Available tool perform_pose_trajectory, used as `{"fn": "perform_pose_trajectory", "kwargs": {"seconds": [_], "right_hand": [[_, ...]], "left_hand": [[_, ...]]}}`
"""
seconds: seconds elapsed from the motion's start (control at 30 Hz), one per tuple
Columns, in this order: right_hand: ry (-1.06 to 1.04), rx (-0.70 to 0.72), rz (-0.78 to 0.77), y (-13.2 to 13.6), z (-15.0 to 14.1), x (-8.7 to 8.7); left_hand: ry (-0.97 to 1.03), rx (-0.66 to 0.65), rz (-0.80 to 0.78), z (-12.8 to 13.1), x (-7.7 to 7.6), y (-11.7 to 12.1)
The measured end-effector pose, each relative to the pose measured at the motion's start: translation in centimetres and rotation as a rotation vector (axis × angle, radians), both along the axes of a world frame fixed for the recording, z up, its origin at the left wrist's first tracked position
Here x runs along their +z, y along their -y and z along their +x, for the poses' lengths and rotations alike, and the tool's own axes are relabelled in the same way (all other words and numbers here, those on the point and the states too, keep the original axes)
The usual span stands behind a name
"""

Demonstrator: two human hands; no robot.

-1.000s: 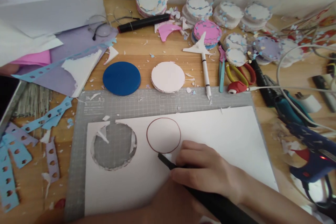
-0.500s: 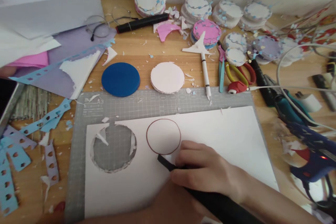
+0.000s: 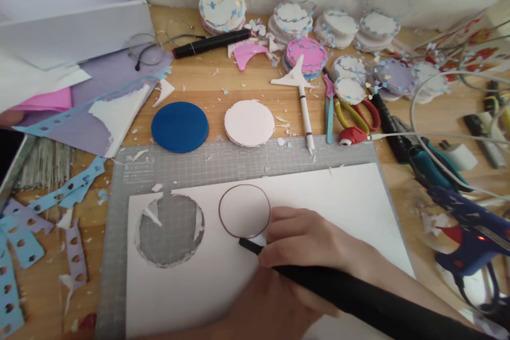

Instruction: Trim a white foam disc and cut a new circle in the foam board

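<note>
My right hand (image 3: 298, 239) is closed around a black pen-shaped tool (image 3: 342, 287). The tool's narrow tip touches or hovers by the lower edge of a brown circle outline (image 3: 244, 185) on a white sheet (image 3: 350, 191). Close below, the blurred left hand (image 3: 271, 300) lies low over the sheet against the tool and the right hand; most of its fingers are hidden. Left of the outline, a round hole with ragged edges is cut through the sheet, showing the grey cutting mat (image 3: 171, 231). A blue disc (image 3: 179, 126) and a pale pink disc (image 3: 249, 122) sit beyond the sheet.
Several small decorated round pieces (image 3: 221, 8) line the back. A white pen (image 3: 306, 117), tweezers (image 3: 329, 119), scissors (image 3: 354, 122) and pliers (image 3: 430, 170) lie behind the sheet. At right is a blue glue gun (image 3: 470, 239) with a lit red light; punched strips (image 3: 24, 234) lie left.
The whole view has shifted slightly left and down. Both hands hold nearly the same pose, and the tool's tip stays at the circle's lower edge, while the tool's rear end has swung up and right.
</note>
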State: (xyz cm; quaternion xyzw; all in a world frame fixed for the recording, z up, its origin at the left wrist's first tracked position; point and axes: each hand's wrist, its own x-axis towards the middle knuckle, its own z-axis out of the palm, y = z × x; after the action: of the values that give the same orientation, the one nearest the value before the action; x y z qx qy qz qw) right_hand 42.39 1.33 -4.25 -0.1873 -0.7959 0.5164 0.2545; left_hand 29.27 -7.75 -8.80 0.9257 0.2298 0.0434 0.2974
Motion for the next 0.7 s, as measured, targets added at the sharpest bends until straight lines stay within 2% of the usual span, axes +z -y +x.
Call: {"fn": "perform_pose_trajectory", "kwargs": {"seconds": [0.23,0.37,0.43,0.5,0.57,0.63,0.7], "right_hand": [[0.028,0.051,0.012,-0.4,0.4,0.5],[-0.005,0.005,-0.091,-0.1,1.4,-0.3],[-0.072,-0.13,-0.212,0.0,2.3,-1.1],[-0.146,-0.362,-0.351,-0.3,3.3,-1.7],[-0.209,-0.58,-0.433,-0.5,3.8,-1.9],[-0.204,-0.698,-0.436,-0.4,3.4,-1.3],[-0.089,-0.737,-0.412,0.4,2.0,-0.3]], "left_hand": [[0.033,-0.005,0.032,0.0,0.7,0.1],[0.028,0.027,0.11,0.0,0.8,0.1],[0.013,0.045,0.193,-0.2,1.4,-0.2],[-0.012,0.041,0.232,-0.4,2.1,-0.5],[-0.045,0.036,0.208,-0.6,2.9,-0.8],[-0.069,0.041,0.187,-0.7,3.5,-0.9],[-0.077,0.043,0.183,-0.8,3.9,-0.8]]}}
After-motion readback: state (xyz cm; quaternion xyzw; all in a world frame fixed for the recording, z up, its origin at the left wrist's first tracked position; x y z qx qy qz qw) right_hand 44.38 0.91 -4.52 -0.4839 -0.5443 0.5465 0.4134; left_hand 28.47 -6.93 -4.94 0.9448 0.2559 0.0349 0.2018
